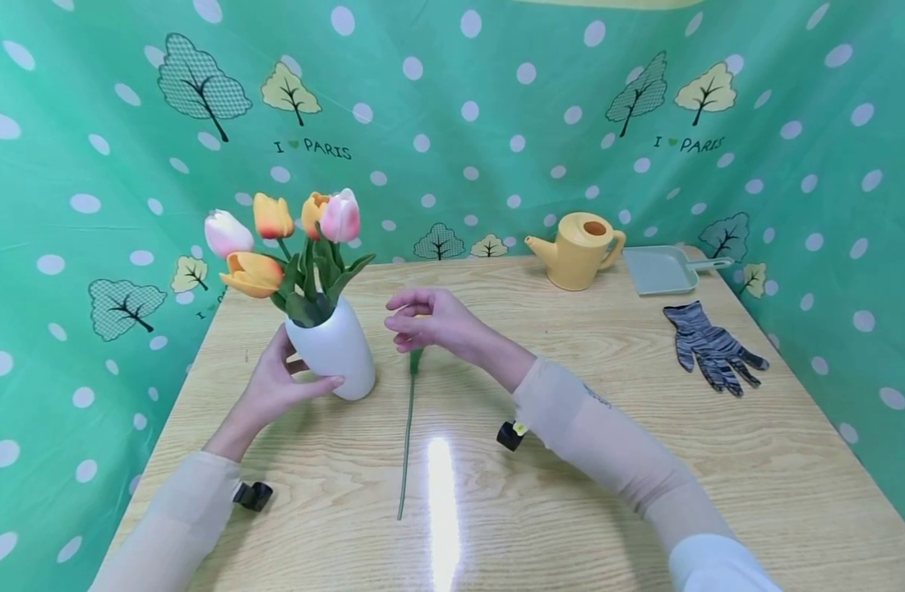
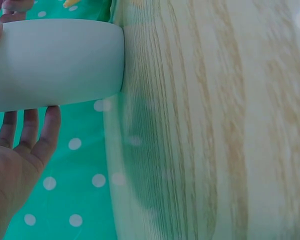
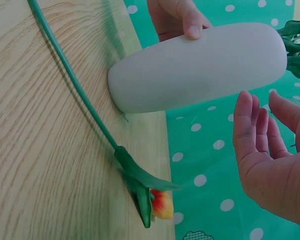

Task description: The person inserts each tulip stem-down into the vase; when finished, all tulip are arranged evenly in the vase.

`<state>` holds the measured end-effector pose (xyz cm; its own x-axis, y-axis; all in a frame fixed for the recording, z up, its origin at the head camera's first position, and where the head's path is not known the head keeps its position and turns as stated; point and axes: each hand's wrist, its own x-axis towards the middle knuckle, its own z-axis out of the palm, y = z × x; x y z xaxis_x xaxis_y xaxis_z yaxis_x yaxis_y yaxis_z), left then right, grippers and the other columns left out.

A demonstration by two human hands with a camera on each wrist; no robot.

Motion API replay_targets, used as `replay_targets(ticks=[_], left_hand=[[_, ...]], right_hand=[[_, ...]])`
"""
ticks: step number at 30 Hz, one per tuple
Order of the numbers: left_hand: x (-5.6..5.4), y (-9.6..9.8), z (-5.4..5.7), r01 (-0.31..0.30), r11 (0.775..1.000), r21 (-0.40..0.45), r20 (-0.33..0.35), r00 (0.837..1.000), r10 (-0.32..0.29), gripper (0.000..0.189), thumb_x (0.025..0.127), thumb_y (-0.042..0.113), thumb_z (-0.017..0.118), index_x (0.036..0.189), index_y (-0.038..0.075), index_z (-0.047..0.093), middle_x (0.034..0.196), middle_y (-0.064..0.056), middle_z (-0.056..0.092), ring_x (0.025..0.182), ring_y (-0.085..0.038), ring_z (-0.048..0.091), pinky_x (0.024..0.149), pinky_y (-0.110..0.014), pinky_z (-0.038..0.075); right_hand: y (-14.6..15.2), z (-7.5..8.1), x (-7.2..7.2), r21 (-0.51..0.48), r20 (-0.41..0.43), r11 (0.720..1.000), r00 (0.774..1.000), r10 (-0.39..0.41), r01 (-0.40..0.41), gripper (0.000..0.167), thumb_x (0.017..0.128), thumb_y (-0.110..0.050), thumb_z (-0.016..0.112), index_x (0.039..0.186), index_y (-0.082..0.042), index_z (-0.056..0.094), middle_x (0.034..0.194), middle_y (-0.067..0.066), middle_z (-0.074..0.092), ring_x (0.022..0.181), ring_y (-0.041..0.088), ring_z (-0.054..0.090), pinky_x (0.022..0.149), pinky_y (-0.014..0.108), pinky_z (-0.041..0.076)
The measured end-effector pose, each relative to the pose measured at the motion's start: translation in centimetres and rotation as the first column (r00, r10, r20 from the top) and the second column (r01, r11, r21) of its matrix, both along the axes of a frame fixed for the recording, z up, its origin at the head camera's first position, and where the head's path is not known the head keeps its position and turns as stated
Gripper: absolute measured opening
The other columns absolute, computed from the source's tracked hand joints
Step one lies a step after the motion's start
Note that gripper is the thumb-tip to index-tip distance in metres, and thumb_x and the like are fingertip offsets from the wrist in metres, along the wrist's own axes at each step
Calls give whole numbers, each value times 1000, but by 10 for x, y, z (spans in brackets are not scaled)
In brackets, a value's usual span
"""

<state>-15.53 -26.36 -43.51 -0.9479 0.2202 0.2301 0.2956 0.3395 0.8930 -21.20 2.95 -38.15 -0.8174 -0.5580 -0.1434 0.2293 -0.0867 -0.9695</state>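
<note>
My left hand (image 1: 278, 382) holds a white vase (image 1: 343, 349) around its side, thumb in front and fingers behind. Several tulips fill the vase, among them an orange tulip (image 1: 252, 275) and a pink-and-white tulip (image 1: 340, 216). To the right of the vase, my right hand (image 1: 436, 319) hovers with loosely bent fingers and nothing between them. Below it a single tulip lies on the table, its green stem (image 1: 407, 444) pointing toward me. Its bloom, hidden by my hand in the head view, shows as a yellow-red flower (image 3: 162, 204) in the right wrist view.
At the back right of the wooden table (image 1: 570, 510) stands a yellow watering can (image 1: 576, 251). Beside it are a grey-green dustpan (image 1: 659, 271) and a dark striped glove (image 1: 711, 347). A green dotted curtain (image 1: 459, 148) hangs behind and at both sides.
</note>
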Motion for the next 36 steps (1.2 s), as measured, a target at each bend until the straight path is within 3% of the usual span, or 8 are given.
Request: replay_targets(ticks=[9, 14, 16, 21, 28, 32, 36], left_hand=[[-1, 0, -2, 4, 1000, 2, -14, 1000, -4, 92, 74, 3, 91, 149, 21, 40, 135, -1, 53, 118, -19, 55, 88, -23, 54], [-2, 0, -2, 0, 1000, 0, -32, 999, 0, 94, 73, 1, 91, 149, 20, 40, 135, -1, 53, 119, -17, 54, 86, -23, 54], [-2, 0, -3, -2, 1000, 4, -39, 999, 2, 94, 72, 0, 91, 149, 20, 40, 135, -2, 53, 118, -17, 54, 85, -23, 55], [-3, 0, -5, -7, 1000, 29, -50, 999, 9, 95, 71, -1, 91, 149, 20, 41, 133, -4, 54, 118, -19, 54, 84, -24, 56], [-1, 3, -1, -30, 999, 22, -33, 999, 31, 96, 70, -4, 91, 149, 16, 40, 133, -4, 54, 118, -17, 53, 84, -23, 55], [3, 7, 8, -32, 999, 21, -25, 999, 32, 94, 71, -3, 90, 149, 13, 40, 133, -5, 54, 117, -18, 53, 84, -24, 55], [3, 7, 8, -47, 999, 24, -20, 999, 48, 93, 71, -2, 91, 148, 13, 42, 132, -5, 55, 116, -18, 54, 83, -24, 56]], right_hand=[[10, -15, -3, 91, 34, 994, 998, 51, -54, 34, 96, -9, 72, 126, 0, 60, 105, 17, 70, 95, 42, 69, 88, 51, 58], [14, -22, -5, 142, 43, 985, 994, 97, -102, 37, 96, -9, 72, 128, 2, 59, 104, 17, 70, 84, 30, 70, 91, 56, 55], [15, -26, -7, 167, 54, 978, 992, 117, -125, 40, 95, -10, 72, 130, 4, 58, 109, 23, 68, 82, 26, 70, 92, 56, 54], [18, -37, -9, 269, 87, 944, 981, 172, -189, 46, 93, -16, 76, 131, 2, 59, 122, 32, 63, 82, 26, 71, 90, 53, 56], [22, -47, -5, 409, 111, 882, 972, 208, -235, 38, 90, -19, 80, 120, -1, 66, 108, 25, 71, 84, 33, 73, 77, 44, 62], [23, -52, -3, 463, 113, 852, 969, 219, -246, 34, 89, -21, 81, 113, -1, 68, 102, 22, 72, 78, 31, 73, 73, 44, 62], [23, -56, -1, 496, 126, 826, 963, 237, -268, 32, 90, -22, 80, 111, -2, 69, 99, 19, 72, 74, 28, 73, 71, 43, 63]])
